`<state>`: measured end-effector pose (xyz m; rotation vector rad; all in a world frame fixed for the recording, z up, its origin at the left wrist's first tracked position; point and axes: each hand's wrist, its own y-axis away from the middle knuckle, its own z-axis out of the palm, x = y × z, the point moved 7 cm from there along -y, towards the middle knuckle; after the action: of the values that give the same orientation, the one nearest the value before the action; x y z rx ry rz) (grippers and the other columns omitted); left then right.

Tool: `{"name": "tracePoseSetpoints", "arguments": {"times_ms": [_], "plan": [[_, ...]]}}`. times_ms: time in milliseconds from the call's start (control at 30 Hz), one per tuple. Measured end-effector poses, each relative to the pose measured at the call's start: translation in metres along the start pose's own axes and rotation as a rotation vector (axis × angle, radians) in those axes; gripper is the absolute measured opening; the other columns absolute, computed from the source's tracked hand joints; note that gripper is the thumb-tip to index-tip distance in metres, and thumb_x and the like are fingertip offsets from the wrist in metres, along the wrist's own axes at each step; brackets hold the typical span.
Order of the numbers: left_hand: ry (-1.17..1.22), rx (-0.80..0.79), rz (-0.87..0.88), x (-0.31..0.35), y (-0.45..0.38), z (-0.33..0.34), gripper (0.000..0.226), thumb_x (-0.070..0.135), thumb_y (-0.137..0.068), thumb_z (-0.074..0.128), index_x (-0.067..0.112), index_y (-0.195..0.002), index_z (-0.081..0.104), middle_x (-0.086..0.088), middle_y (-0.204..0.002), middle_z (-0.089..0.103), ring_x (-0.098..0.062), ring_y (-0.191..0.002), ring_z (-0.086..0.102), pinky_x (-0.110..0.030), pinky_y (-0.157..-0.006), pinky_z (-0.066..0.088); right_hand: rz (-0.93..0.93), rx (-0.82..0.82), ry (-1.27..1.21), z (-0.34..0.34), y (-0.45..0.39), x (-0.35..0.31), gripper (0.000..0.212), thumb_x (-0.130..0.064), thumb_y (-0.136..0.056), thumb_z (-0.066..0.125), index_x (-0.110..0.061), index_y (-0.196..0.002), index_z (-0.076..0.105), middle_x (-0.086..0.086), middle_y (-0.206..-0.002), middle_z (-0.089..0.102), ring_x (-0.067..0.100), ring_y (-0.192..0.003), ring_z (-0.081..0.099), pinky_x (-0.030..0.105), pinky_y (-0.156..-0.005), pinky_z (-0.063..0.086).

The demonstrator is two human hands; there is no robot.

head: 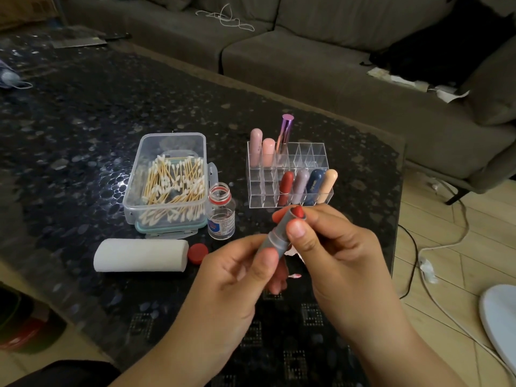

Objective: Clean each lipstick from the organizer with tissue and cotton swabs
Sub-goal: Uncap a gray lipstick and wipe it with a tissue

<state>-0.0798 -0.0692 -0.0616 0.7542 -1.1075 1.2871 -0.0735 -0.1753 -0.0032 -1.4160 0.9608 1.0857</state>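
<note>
- We see the grey lipstick (282,233) in the lower middle of the frame, tilted, uncapped, its red tip pointing up toward the organizer.
- Our left hand (237,280) grips the lower barrel, thumb laid along it with the fingers curled behind.
- Our right hand (335,252) pinches the upper part of the tube, just below the red tip, between thumb and fingers.
- The clear organizer (290,174) stands just above the hands; three pink and purple tubes sit upright in its back row, four lean in the front row: red, grey, navy and peach.
- Left of it is the open box of cotton swabs (170,182), with a small uncapped bottle (221,212) just beside its right corner.
- A white tissue roll (141,255) lies lower left, a red cap (197,253) touching its right end.
- A used swab tip (294,276) peeks out between the hands on the dark table (83,121).
</note>
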Motion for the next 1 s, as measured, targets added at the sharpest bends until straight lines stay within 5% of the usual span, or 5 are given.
{"name": "tracePoseSetpoints", "arguments": {"times_ms": [100,267,500,767,1000], "plan": [[-0.176,0.045,0.078,0.004,0.001,-0.004,0.043,0.06,-0.079,0.06,0.021,-0.092,0.071,0.001,-0.066,0.058,-0.009,-0.065,0.055,-0.019,-0.065,0.045,0.015,0.009,0.014,-0.002,-0.001,0.001,0.014,-0.028,-0.087,0.065,-0.017,-0.087,0.073,0.008,-0.083,0.06,0.032,-0.051,0.061,0.033,-0.049,0.053],[0.285,-0.274,-0.23,-0.009,0.0,0.013,0.033,0.05,-0.082,0.063,0.018,-0.087,0.07,-0.003,-0.071,0.061,-0.015,-0.061,0.056,-0.029,-0.072,0.05,0.146,-0.069,-0.071,-0.002,-0.002,0.004,0.02,-0.03,-0.08,0.068,-0.01,-0.081,0.07,0.017,-0.064,0.062,0.022,-0.036,0.056,0.04,-0.039,0.047],[0.608,-0.409,-0.41,-0.011,0.006,0.023,0.034,0.039,-0.09,0.057,0.007,-0.098,0.067,0.0,-0.071,0.059,-0.009,-0.058,0.054,-0.031,-0.076,0.051,0.202,-0.172,-0.082,-0.003,-0.001,0.013,0.024,-0.04,-0.079,0.07,-0.025,-0.097,0.075,0.014,-0.068,0.057,0.013,-0.06,0.059,0.03,-0.045,0.053],[0.569,-0.401,-0.417,-0.011,0.004,0.022,0.03,0.04,-0.086,0.064,0.011,-0.092,0.07,0.0,-0.07,0.059,-0.008,-0.058,0.054,-0.03,-0.077,0.051,0.195,-0.157,-0.115,-0.002,0.0,0.009,0.019,-0.027,-0.081,0.065,-0.018,-0.095,0.074,0.008,-0.072,0.064,0.01,-0.055,0.059,0.029,-0.046,0.053],[0.322,-0.204,-0.192,-0.003,0.001,0.01,0.035,0.047,-0.071,0.076,0.014,-0.083,0.073,-0.001,-0.073,0.061,-0.01,-0.067,0.056,-0.021,-0.067,0.049,0.042,-0.129,-0.104,0.003,0.003,-0.002,0.026,-0.034,-0.08,0.063,-0.011,-0.09,0.072,0.015,-0.09,0.058,0.024,-0.047,0.062,0.027,-0.046,0.051]]}}
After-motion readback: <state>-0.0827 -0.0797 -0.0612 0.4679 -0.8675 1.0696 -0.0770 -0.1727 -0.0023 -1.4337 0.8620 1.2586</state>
